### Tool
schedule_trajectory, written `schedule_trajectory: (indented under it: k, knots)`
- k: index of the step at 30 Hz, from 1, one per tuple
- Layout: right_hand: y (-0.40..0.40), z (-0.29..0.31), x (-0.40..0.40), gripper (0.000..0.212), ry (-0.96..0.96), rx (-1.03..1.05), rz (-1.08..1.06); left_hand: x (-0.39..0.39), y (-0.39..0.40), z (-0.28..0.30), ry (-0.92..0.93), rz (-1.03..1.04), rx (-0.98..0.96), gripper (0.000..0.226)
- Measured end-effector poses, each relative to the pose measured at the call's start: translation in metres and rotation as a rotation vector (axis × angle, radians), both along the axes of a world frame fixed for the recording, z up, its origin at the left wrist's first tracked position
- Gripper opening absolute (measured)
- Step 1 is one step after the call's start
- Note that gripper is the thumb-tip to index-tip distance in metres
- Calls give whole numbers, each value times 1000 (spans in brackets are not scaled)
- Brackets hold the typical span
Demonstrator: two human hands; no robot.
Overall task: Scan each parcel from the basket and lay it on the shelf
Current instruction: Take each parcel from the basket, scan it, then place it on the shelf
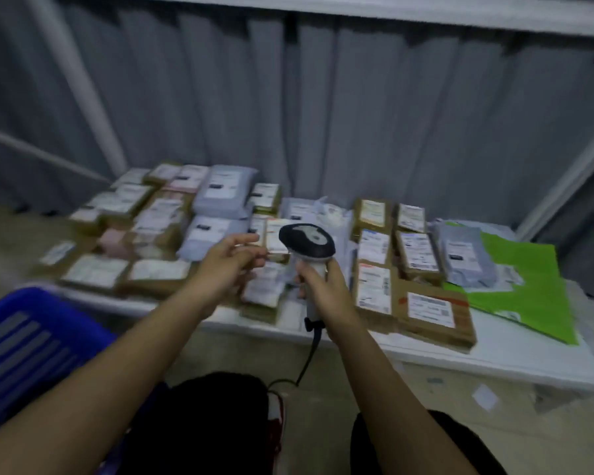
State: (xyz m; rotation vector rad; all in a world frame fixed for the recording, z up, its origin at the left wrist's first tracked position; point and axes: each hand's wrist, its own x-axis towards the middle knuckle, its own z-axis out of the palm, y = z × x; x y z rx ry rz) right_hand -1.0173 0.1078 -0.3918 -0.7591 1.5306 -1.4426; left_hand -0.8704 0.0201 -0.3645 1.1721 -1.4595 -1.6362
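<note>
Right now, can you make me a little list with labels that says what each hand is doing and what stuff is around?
Left hand: left hand reaches over the shelf, fingers at a small parcel; grip blurred, cannot tell.
Right hand: right hand grips the scanner by its handle.
Scanner cable: hangs down toward the floor.
Shelf: white shelf covered with many labelled parcels.
Green bag: green bag lies at the right end.
Basket: blue basket stands at the lower left.

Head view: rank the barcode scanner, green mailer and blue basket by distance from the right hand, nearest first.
1. Barcode scanner: gripped in the right hand.
2. Green mailer: right end of the shelf.
3. Blue basket: far left, beside the left arm.
</note>
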Motion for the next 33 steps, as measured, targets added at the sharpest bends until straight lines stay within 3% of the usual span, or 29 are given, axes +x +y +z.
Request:
schedule_trajectory:
  k: [4, 7, 10, 14, 18, 23, 28, 31, 33]
  knots:
    - [-10, 8, 96, 55, 126, -47, 291, 154, 28, 6, 36, 269, -1, 18]
    - [-21, 29, 172, 56, 282, -87, 509, 273, 64, -10, 1, 486, 13, 19]
    - [-20, 38, 252, 47, 297, -107, 662, 367, 100, -49, -113, 644, 100, 18]
    - [-5, 8, 353, 41, 320, -33, 820, 445, 143, -104, -188, 776, 294, 20]
    - [20, -40, 423, 54, 325, 153, 987, 485, 170, -148, -219, 836, 468, 15]
    - [24, -75, 462, 59, 295, 304, 986, 516, 170, -212, -351, 817, 555, 11]
    - [5, -93, 468, 47, 217, 261, 771, 523, 152, -254, -308, 796, 608, 9]
    - [-10, -101, 469, 44, 196, 239, 679, 533, 142, -302, -298, 748, 646, 31]
    - [-22, -107, 475, 42, 170, 240, 653, 532, 137, -309, -285, 780, 659, 34]
